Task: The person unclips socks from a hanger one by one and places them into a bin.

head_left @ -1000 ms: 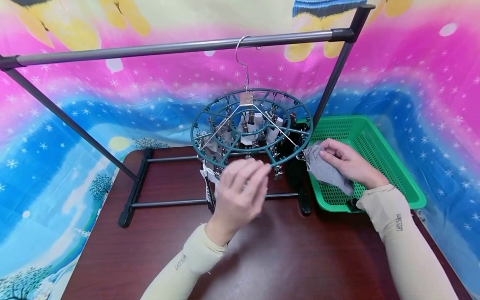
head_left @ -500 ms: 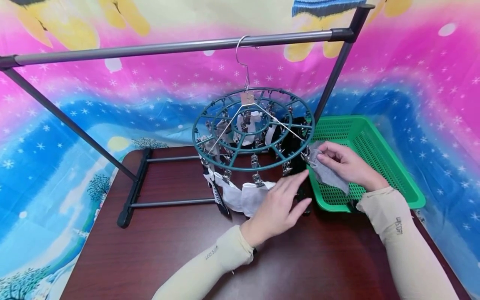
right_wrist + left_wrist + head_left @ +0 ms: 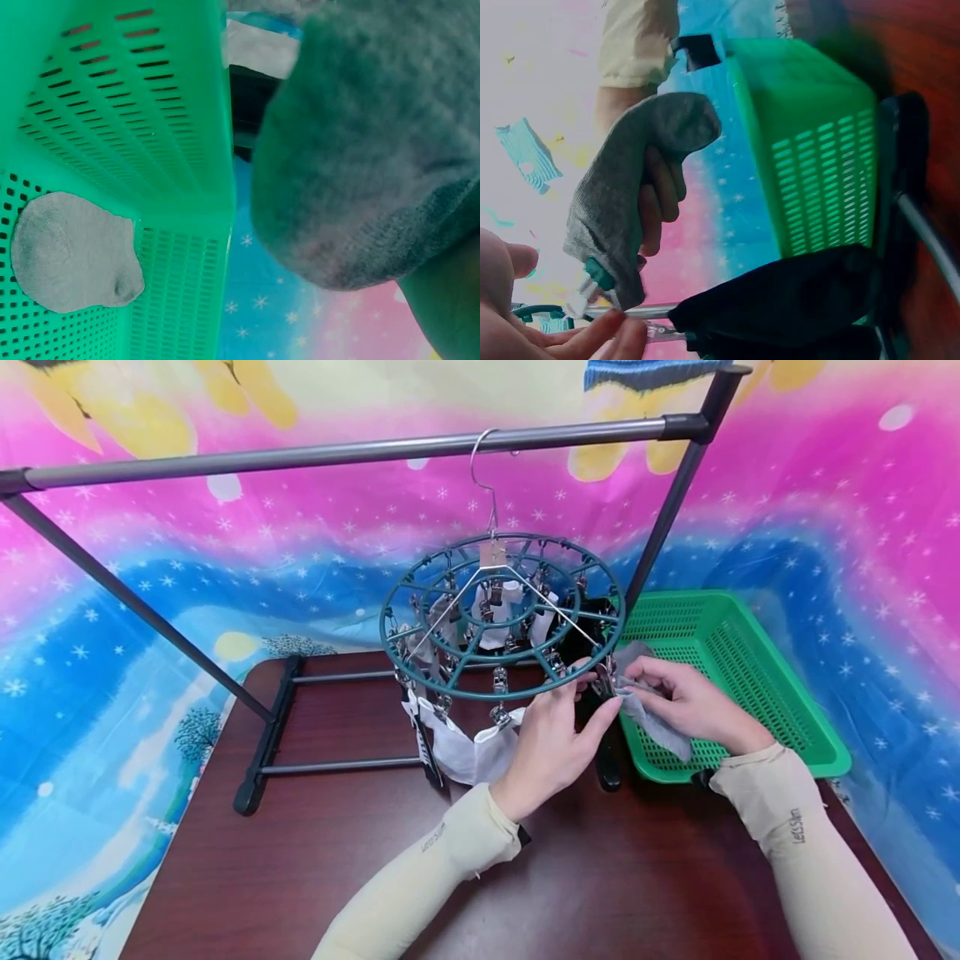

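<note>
A grey sock (image 3: 607, 195) is gripped by my right hand (image 3: 690, 706) near the green basket; in the left wrist view its fingers curl round the fabric. The sock's cuff is right at a metal clip (image 3: 598, 273) on the right edge of a round green clip hanger (image 3: 480, 695). My left hand (image 3: 547, 747) is at that clip, its fingertips by the lever and its thumb apart from them. Part of its fingers is hidden behind the hanger's rim. In the right wrist view, the held sock fills much of the right side.
The hanger hooks over a metal rack bar (image 3: 300, 458). White socks (image 3: 453, 752) and a black sock (image 3: 780, 292) hang from its clips. A green basket (image 3: 817, 727) stands right, with another grey sock (image 3: 75, 251) inside. Rack feet (image 3: 251, 789) rest on the brown table (image 3: 337, 877).
My left hand has moved from the hanger's front to the clip at its right edge. The hanger has shifted slightly, and the right hand keeps the grey sock beside it.
</note>
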A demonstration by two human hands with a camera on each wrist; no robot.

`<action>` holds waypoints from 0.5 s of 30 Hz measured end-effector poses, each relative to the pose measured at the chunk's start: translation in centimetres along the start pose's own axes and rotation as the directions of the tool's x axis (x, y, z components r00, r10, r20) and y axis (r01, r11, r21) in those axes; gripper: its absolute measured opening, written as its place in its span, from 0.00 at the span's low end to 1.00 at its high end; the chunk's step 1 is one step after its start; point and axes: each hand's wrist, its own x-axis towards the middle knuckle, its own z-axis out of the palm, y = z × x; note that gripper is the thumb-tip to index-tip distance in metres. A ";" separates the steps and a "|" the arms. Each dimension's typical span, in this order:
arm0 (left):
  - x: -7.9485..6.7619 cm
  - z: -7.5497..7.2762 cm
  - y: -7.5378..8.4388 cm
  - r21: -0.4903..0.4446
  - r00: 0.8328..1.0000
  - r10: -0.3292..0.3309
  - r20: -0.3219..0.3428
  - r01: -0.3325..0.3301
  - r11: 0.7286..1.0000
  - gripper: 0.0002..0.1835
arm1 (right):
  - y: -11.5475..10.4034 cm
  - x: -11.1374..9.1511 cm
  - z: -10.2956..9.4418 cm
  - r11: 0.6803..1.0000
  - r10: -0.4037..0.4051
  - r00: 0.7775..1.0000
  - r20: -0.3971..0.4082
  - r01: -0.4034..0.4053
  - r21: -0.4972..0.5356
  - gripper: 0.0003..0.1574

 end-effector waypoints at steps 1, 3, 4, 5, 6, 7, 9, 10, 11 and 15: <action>0.3 0.0 0.1 0.005 1.000 -0.017 0.013 0.017 1.000 0.33 | -0.2 0.0 0.0 1.000 0.002 1.000 0.002 -0.002 -0.009 0.11; 0.8 0.1 0.4 0.024 0.997 -0.053 0.049 0.052 0.998 0.34 | -0.3 0.0 0.1 1.000 0.010 1.000 0.003 -0.010 -0.027 0.12; 1.0 0.2 0.6 0.026 0.996 -0.066 0.066 0.065 0.998 0.34 | -0.4 0.0 0.1 0.999 0.009 1.000 0.004 -0.009 -0.036 0.13; 1.2 0.3 0.7 0.032 0.993 -0.080 0.081 0.078 0.996 0.34 | -0.4 0.0 0.1 0.999 0.008 1.000 0.006 -0.008 -0.046 0.13; 1.3 0.3 0.8 0.035 0.992 -0.088 0.090 0.085 0.996 0.33 | -0.3 0.0 0.2 0.998 0.004 1.000 0.010 -0.004 -0.055 0.13; 1.5 0.4 0.9 0.027 0.991 -0.095 0.092 0.093 0.995 0.32 | -0.3 0.0 0.2 0.998 -0.001 1.000 0.012 0.001 -0.060 0.13; 1.6 0.5 1.0 -0.001 0.993 -0.096 0.071 0.096 0.995 0.27 | -0.1 0.1 0.3 0.998 -0.015 1.000 0.018 0.016 -0.063 0.13; 1.7 0.5 1.1 -0.019 0.994 -0.091 0.052 0.092 0.996 0.25 | 0.0 0.1 0.4 0.998 -0.018 1.000 0.021 0.020 -0.065 0.13; 1.7 0.5 1.1 -0.032 0.996 -0.084 0.031 0.085 0.996 0.23 | 0.1 0.1 0.4 0.998 -0.022 1.000 0.020 0.024 -0.066 0.13; 1.9 0.4 0.9 -0.081 0.998 -0.029 -0.048 0.025 0.996 0.16 | 0.3 0.2 0.2 0.996 -0.016 1.000 0.007 0.016 -0.082 0.11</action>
